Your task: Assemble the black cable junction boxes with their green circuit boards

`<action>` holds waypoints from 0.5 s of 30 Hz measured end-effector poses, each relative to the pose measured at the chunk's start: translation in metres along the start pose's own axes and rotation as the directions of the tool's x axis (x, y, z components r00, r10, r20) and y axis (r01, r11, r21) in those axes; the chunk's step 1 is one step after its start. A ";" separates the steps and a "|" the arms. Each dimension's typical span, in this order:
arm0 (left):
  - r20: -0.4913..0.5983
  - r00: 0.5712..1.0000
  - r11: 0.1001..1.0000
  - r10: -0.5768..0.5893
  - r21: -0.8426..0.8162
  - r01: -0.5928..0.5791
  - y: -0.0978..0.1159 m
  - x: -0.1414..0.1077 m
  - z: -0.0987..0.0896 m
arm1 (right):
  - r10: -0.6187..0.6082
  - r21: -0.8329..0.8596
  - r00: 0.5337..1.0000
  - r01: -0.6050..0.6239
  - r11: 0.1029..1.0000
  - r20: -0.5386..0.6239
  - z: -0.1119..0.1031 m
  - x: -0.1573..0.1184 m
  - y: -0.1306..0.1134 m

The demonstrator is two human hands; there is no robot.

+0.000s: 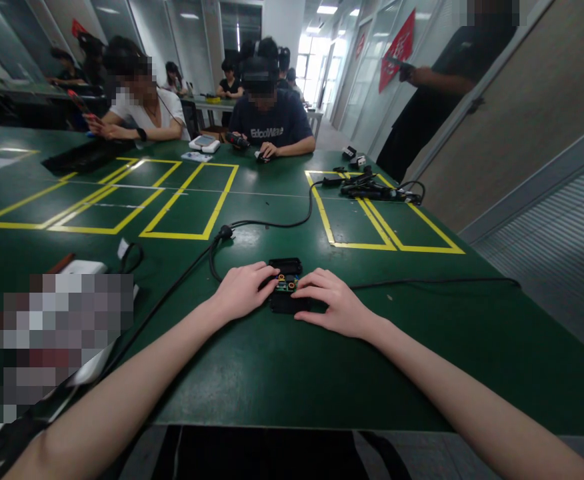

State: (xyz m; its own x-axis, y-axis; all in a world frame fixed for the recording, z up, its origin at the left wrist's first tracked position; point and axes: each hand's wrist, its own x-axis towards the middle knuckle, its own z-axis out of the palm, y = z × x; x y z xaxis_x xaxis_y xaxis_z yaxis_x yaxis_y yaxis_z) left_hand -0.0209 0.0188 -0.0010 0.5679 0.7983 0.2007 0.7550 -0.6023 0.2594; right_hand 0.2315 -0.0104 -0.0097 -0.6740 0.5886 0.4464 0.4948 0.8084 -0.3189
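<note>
A small green circuit board (288,284) with copper coils lies between my hands on the green table. My left hand (245,290) pinches its left edge between thumb and fingers. On the other side, my right hand (336,303) has its fingers spread, the upper fingertips at the board's right edge and the thumb lower down, apart from them. One black plastic casing part (285,265) sits just beyond the board. Another black casing part (288,305) is on the near side, close to my right thumb. My fingers hide the board's ends.
Black cables with a plug (226,232) cross the table behind my hands. Yellow tape rectangles (207,236) mark the tabletop (252,373). At left is a blurred-out item (62,327); tangled black gear (372,187) lies far right. A person (272,120) works opposite; another stands right.
</note>
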 end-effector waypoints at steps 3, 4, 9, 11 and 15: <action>-0.002 1.000 1.000 0.000 0.007 0.000 -0.002 0.001 -0.001 | 0.037 0.011 0.999 -0.036 0.999 -0.025 -0.002 0.000 0.002; -0.002 1.000 1.000 0.004 0.002 -0.004 -0.003 0.002 -0.001 | 0.061 0.005 0.997 -0.061 0.998 -0.047 -0.003 0.000 0.003; -0.017 0.999 0.999 0.031 -0.016 -0.031 -0.007 0.003 0.001 | 0.206 -0.069 0.976 -0.211 0.975 -0.068 -0.006 -0.003 0.018; -0.027 0.999 0.999 0.037 -0.012 -0.038 -0.009 0.004 0.002 | 0.256 -0.097 0.965 -0.261 0.960 -0.055 -0.004 -0.004 0.024; -0.039 0.999 0.999 0.038 -0.027 -0.039 -0.012 0.004 0.001 | 0.303 -0.107 0.950 -0.310 0.945 -0.071 -0.002 -0.005 0.028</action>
State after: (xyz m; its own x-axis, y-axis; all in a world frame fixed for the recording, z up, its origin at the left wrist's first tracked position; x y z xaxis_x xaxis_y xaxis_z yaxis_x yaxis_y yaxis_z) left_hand -0.0270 0.0296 -0.0043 0.5832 0.7739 0.2469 0.7229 -0.6331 0.2768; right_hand 0.2501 0.0091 -0.0193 -0.4514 0.8040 0.3870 0.7349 0.5810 -0.3499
